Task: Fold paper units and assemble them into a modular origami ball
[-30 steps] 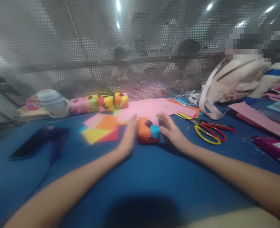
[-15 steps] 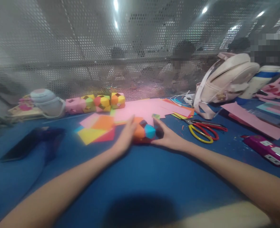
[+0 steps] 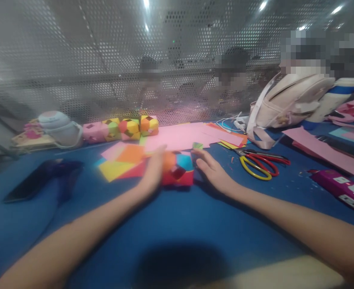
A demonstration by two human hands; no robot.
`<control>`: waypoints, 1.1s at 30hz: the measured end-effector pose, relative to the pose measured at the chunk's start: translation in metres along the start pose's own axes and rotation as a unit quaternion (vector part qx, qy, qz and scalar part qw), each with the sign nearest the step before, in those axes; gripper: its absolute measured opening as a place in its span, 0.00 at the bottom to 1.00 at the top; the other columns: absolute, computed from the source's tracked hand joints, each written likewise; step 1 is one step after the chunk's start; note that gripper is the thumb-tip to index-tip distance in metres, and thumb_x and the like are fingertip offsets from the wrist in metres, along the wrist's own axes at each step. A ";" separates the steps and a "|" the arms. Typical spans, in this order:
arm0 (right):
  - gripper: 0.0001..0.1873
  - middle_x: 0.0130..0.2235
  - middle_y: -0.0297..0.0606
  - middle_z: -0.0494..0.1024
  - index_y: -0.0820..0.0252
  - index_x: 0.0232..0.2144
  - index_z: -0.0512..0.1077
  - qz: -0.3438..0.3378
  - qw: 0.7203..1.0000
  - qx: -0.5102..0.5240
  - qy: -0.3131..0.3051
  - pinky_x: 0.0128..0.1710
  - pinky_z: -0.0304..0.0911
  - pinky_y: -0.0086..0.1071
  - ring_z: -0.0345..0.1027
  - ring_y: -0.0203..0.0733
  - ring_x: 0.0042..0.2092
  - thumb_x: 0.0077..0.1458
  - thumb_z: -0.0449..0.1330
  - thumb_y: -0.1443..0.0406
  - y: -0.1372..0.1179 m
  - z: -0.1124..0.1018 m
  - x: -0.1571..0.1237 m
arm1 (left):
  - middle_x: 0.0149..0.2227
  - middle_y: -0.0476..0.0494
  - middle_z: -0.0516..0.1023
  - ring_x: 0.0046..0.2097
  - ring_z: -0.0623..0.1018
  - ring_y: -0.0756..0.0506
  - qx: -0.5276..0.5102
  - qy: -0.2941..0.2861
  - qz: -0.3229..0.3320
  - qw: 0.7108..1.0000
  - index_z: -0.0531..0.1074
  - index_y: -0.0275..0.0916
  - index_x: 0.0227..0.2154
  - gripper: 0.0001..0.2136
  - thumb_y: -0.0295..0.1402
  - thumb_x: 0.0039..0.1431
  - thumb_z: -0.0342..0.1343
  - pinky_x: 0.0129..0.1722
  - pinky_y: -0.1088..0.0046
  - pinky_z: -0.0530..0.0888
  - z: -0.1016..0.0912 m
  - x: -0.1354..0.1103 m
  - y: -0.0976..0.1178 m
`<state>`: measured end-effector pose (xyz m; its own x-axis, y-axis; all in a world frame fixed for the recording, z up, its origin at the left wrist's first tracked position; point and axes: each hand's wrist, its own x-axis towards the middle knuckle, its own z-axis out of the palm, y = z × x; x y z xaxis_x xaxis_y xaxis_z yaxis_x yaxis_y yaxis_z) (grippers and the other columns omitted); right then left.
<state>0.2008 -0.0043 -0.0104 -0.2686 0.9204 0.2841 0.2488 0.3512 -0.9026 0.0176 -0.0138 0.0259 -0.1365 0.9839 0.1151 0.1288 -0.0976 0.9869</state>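
Observation:
A folded paper cube [image 3: 185,176] in orange, blue and red rests on the blue table between my hands, with a dark opening in its near face. My left hand [image 3: 154,167] lies flat along the cube's left side, fingers stretched forward, seemingly touching it; blur hides the exact contact. To the right, my right hand [image 3: 212,169] is open, its fingers reaching forward with a small gap to the cube. A small green paper piece [image 3: 197,145] sits just beyond my right fingertips. Overlapping colored paper squares [image 3: 121,158] lie left of my left hand.
Several finished paper cubes [image 3: 130,129] line the back beside large pink sheets [image 3: 179,135]. Scissors [image 3: 256,166] with yellow and red handles lie right. Farther right are a purple pouch-like object [image 3: 339,186], a pale backpack [image 3: 294,100] and a bottle [image 3: 334,100]. A dark phone [image 3: 29,182] lies left.
The paper cube has turned and now shows its dark opening and red lower part toward me. My right hand has loosened from it; my left hand has shifted slightly left.

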 end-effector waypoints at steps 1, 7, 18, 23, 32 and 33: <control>0.32 0.60 0.48 0.62 0.57 0.57 0.59 -0.015 1.000 0.016 0.008 0.57 0.58 0.49 0.59 0.50 0.59 0.57 0.50 0.45 -0.002 0.003 -0.003 | 0.58 0.43 0.69 0.62 0.63 0.41 -0.010 0.012 0.007 1.000 0.70 0.39 0.47 0.19 0.43 0.61 0.42 0.63 0.61 0.57 0.002 -0.002 -0.003; 0.44 0.66 0.47 0.50 0.55 0.64 0.46 -0.079 0.997 0.012 -0.003 0.63 0.46 0.51 0.45 0.53 0.66 0.53 0.54 0.44 -0.009 0.028 -0.017 | 0.50 0.42 0.76 0.53 0.73 0.41 -0.071 0.012 0.023 0.997 0.71 0.39 0.42 0.17 0.43 0.60 0.42 0.57 0.59 0.65 0.012 -0.012 -0.012; 0.39 0.66 0.53 0.48 0.62 0.62 0.47 -0.096 0.994 -0.059 0.016 0.65 0.40 0.49 0.43 0.49 0.66 0.58 0.47 0.45 -0.006 0.037 -0.014 | 0.51 0.39 0.74 0.57 0.68 0.40 0.006 -0.004 0.066 0.998 0.70 0.38 0.44 0.17 0.41 0.61 0.42 0.60 0.58 0.60 0.010 -0.012 -0.015; 0.40 0.65 0.50 0.52 0.59 0.61 0.50 -0.056 0.998 -0.027 0.026 0.65 0.39 0.49 0.44 0.48 0.66 0.56 0.48 0.42 -0.008 0.034 -0.011 | 0.56 0.38 0.69 0.60 0.65 0.41 -0.031 -0.022 0.056 0.998 0.68 0.38 0.49 0.20 0.44 0.62 0.41 0.61 0.60 0.59 0.010 -0.008 -0.013; 0.33 0.53 0.45 0.70 0.56 0.50 0.61 0.028 0.994 0.076 0.078 0.58 0.55 0.46 0.64 0.48 0.54 0.53 0.49 0.40 -0.020 0.034 0.007 | 0.61 0.39 0.61 0.62 0.61 0.42 0.053 -0.056 0.105 0.992 0.58 0.40 0.56 0.22 0.43 0.62 0.46 0.62 0.61 0.55 0.008 -0.021 -0.013; 0.31 0.50 0.44 0.72 0.56 0.48 0.63 0.027 0.994 0.080 0.075 0.57 0.57 0.45 0.66 0.46 0.51 0.53 0.49 0.41 -0.020 0.035 0.009 | 0.60 0.39 0.62 0.61 0.63 0.42 0.053 -0.052 0.099 0.992 0.58 0.40 0.56 0.21 0.42 0.62 0.45 0.61 0.62 0.57 0.008 -0.021 -0.014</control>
<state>0.1607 -0.0094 -0.0012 -0.1144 0.9564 0.2687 0.1042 0.2805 -0.9542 0.0267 -0.0322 0.0088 0.0036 0.9580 0.2869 0.2455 -0.2789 0.9284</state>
